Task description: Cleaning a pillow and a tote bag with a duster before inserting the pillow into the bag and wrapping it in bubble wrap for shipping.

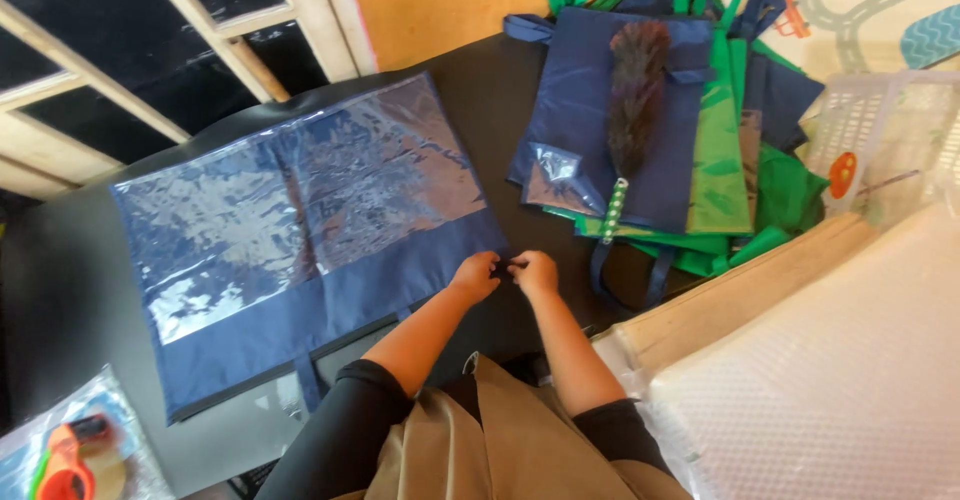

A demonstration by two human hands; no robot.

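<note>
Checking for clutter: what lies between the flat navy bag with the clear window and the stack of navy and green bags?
In the head view, only bare dark table separates the windowed navy bag from the bag stack; nothing sits in that strip.

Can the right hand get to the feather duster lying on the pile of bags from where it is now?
Probably yes. The feather duster lies uncovered on top of the bag pile, just beyond the right hand, with only bare dark table between them. That hand is pinching the blue bag's corner.
</note>
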